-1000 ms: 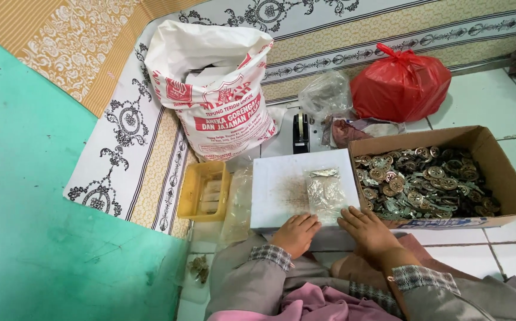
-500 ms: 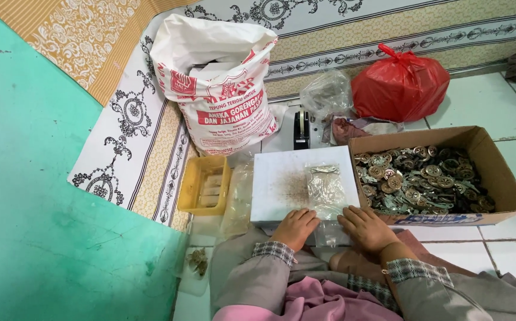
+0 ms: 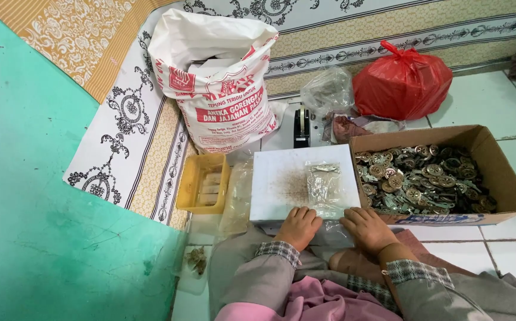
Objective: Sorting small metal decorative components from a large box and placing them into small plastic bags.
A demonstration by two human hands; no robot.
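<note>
On the near edge of the white board [image 3: 287, 181], the left hand [image 3: 298, 226] and right hand [image 3: 368, 229] rest curled, knuckles up, pinching the lower edge of a clear plastic packet [image 3: 324, 187]. Just right stands a cardboard box [image 3: 496, 172] of metal pieces [image 3: 424, 178]; a yellow tray [image 3: 201, 184] sits left.

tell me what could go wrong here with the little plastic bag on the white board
The small clear plastic bag lies loose on the white board, close to the edge beside the cardboard box of metal pieces; a nudge from the right hand might push it off. Both the right hand and the left hand rest at the board's near edge, so pressing there could tip it. The board's brown dusty smear may soil the bag.
</note>
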